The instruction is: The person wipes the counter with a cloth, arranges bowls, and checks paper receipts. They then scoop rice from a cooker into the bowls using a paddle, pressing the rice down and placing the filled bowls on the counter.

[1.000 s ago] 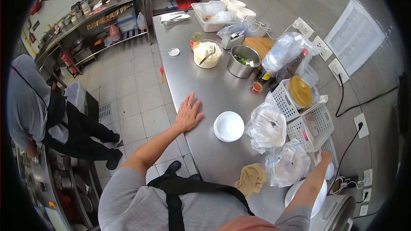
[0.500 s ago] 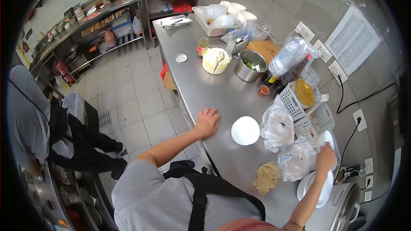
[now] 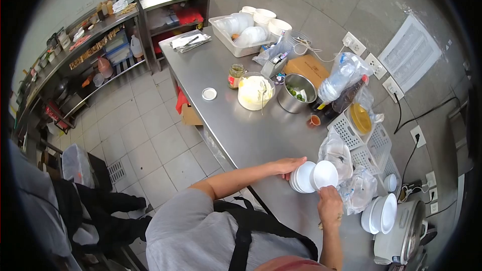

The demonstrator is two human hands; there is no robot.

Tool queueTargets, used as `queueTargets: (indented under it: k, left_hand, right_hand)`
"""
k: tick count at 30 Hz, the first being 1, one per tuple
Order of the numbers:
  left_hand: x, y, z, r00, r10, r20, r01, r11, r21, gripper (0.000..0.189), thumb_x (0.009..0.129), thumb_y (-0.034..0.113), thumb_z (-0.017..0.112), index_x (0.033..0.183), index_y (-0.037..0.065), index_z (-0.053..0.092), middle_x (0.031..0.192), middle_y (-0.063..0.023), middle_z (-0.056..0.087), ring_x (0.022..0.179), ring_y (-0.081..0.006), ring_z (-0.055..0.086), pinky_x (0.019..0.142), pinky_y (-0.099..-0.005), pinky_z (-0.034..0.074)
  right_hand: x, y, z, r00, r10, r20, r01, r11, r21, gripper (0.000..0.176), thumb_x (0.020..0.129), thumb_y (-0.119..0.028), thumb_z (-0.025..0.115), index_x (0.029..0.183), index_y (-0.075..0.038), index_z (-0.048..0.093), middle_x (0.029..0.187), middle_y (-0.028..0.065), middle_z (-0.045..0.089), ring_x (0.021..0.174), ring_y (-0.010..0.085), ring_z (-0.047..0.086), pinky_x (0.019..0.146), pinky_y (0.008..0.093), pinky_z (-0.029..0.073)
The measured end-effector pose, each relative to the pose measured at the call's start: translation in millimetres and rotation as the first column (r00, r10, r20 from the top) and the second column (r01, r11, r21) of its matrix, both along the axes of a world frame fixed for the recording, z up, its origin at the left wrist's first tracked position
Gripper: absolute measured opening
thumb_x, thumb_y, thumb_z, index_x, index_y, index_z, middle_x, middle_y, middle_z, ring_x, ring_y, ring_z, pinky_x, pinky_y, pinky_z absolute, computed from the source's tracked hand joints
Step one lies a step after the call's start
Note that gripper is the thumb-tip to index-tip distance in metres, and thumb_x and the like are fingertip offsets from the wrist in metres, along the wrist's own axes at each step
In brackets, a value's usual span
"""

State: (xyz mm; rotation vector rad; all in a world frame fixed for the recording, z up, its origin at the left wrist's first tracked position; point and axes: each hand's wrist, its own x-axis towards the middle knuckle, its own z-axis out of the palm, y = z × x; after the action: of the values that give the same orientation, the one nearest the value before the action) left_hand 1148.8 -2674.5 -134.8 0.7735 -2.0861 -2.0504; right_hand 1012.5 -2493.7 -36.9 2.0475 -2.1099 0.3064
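My left hand (image 3: 291,166) rests against the left side of a stack of white round containers (image 3: 302,177), its fingers extended and the thumb lower down. In my right hand (image 3: 330,205) is a white round bowl (image 3: 325,175), pinched at its near edge and held beside and partly over the stack. Plastic bags (image 3: 359,183) lie just beyond my right hand. Farther along the steel table (image 3: 236,135) stand a tub of white cream (image 3: 255,92) with a utensil in it, a glass jar (image 3: 236,75) and a metal pot (image 3: 296,93).
White bowls (image 3: 379,214) stand beside a large cooker (image 3: 401,236) at the right. White baskets (image 3: 369,145) line the wall side. A small red cup (image 3: 314,120) and a round lid (image 3: 209,94) are on the table. A co-worker (image 3: 55,206) stands at the left.
My right hand has come from the right-hand baskets to the stack, bringing a white bowl. My left hand has moved from the table's edge to the stack. The camera view has shifted.
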Motion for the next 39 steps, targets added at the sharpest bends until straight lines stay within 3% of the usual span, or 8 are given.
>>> queueTargets:
  k: [7, 9, 11, 15, 19, 20, 25, 39]
  left_hand:
    - [-26.3, -26.9, -35.0, 0.949, -0.275, 0.154, 0.257, 0.958, 0.127, 0.103, 0.064, 0.087, 0.003, 0.126, 0.017, 0.045, 0.093, -0.0105, 0.06, 0.07, -0.0184, 0.057, 0.053, -0.0265, 0.048]
    - [-29.7, -28.7, -29.4, 0.943, -0.268, 0.196, 0.241, 0.959, 0.151, 0.105, 0.061, 0.089, 0.004, 0.125, 0.017, 0.047, 0.093, -0.0093, 0.061, 0.072, -0.0175, 0.057, 0.052, -0.0269, 0.048]
    - [-30.5, -33.2, -14.8, 0.932, -0.304, 0.196, 0.269, 0.945, 0.189, 0.104, 0.062, 0.089, 0.009, 0.125, 0.016, 0.046, 0.089, -0.0107, 0.062, 0.071, -0.0178, 0.06, 0.05, -0.0259, 0.05]
    - [-34.4, -25.0, 3.2, 0.936, -0.318, 0.149, 0.277, 0.93, 0.242, 0.092, 0.075, 0.08, 0.019, 0.126, 0.007, 0.043, 0.102, -0.0128, 0.061, 0.08, -0.0186, 0.063, 0.048, -0.0253, 0.053]
    - [-43.0, -11.5, 0.6, 0.916, -0.389, 0.099, 0.344, 0.888, 0.306, 0.083, 0.081, 0.073, 0.02, 0.126, 0.007, 0.041, 0.104, -0.0122, 0.06, 0.08, -0.0188, 0.064, 0.047, -0.0254, 0.054]
    - [-45.9, -2.2, 4.9, 0.912, -0.397, 0.101, 0.354, 0.888, 0.295, 0.084, 0.08, 0.074, 0.021, 0.125, 0.006, 0.042, 0.103, -0.0117, 0.06, 0.08, -0.0181, 0.064, 0.047, -0.0245, 0.052]
    - [-58.5, 51.0, 24.5, 0.879, -0.458, 0.133, 0.421, 0.876, 0.235, 0.084, 0.079, 0.075, 0.022, 0.125, 0.007, 0.041, 0.098, -0.0091, 0.061, 0.077, -0.0169, 0.062, 0.048, -0.0224, 0.046]
    - [-163.3, 339.9, 40.6, 0.788, -0.616, 0.003, 0.616, 0.787, 0.037, 0.079, 0.081, 0.06, 0.047, 0.137, 0.01, 0.025, 0.119, -0.0124, 0.046, 0.094, -0.0173, 0.053, 0.043, -0.021, 0.043]
  right_hand:
    - [-4.9, -7.6, -17.4, 0.997, 0.046, 0.055, -0.048, 0.998, 0.042, 0.03, 0.071, -0.022, 0.068, 0.095, -0.006, 0.059, 0.11, 0.0105, 0.057, 0.108, 0.0308, 0.049, 0.087, 0.0439, 0.038]
    - [-4.3, -5.8, -26.6, 0.99, -0.053, 0.13, 0.088, 0.956, -0.281, 0.052, 0.068, -0.034, 0.071, 0.106, -0.003, 0.055, 0.124, 0.0191, 0.045, 0.113, 0.0374, 0.042, 0.093, 0.0465, 0.035]
    - [-8.9, -8.7, -45.3, 0.932, -0.196, 0.306, 0.303, 0.884, -0.357, 0.056, 0.072, -0.035, 0.068, 0.115, -0.004, 0.052, 0.126, 0.0224, 0.042, 0.115, 0.0374, 0.041, 0.094, 0.0461, 0.035]
    - [-2.4, -11.4, -71.9, 0.425, -0.472, 0.772, 0.582, 0.796, 0.166, 0.069, 0.08, -0.052, 0.054, 0.128, -0.005, 0.039, 0.122, 0.0276, 0.043, 0.106, 0.0425, 0.049, 0.092, 0.0448, 0.039]
    - [7.5, 5.8, -44.1, -0.318, -0.379, 0.869, 0.335, 0.813, 0.477, 0.066, 0.083, -0.045, 0.048, 0.133, -0.006, 0.029, 0.114, 0.0249, 0.049, 0.086, 0.0378, 0.06, 0.07, 0.0454, 0.052]
    - [6.6, 13.9, -48.8, -0.356, -0.355, 0.864, 0.342, 0.811, 0.474, 0.065, 0.084, -0.044, 0.046, 0.134, -0.008, 0.026, 0.114, 0.0236, 0.049, 0.083, 0.0354, 0.06, 0.065, 0.0431, 0.053]
    - [-6.0, 64.4, -66.6, -0.495, -0.221, 0.84, 0.345, 0.838, 0.423, 0.057, 0.087, -0.034, 0.041, 0.135, -0.009, 0.022, 0.113, 0.0218, 0.048, 0.076, 0.0304, 0.061, 0.054, 0.0362, 0.055]
    - [-45.6, 363.4, -27.9, -0.428, -0.07, 0.901, 0.593, 0.731, 0.338, 0.062, 0.078, -0.01, 0.037, 0.138, -0.007, 0.019, 0.123, 0.0222, 0.039, 0.096, 0.0301, 0.054, 0.06, 0.0359, 0.057]
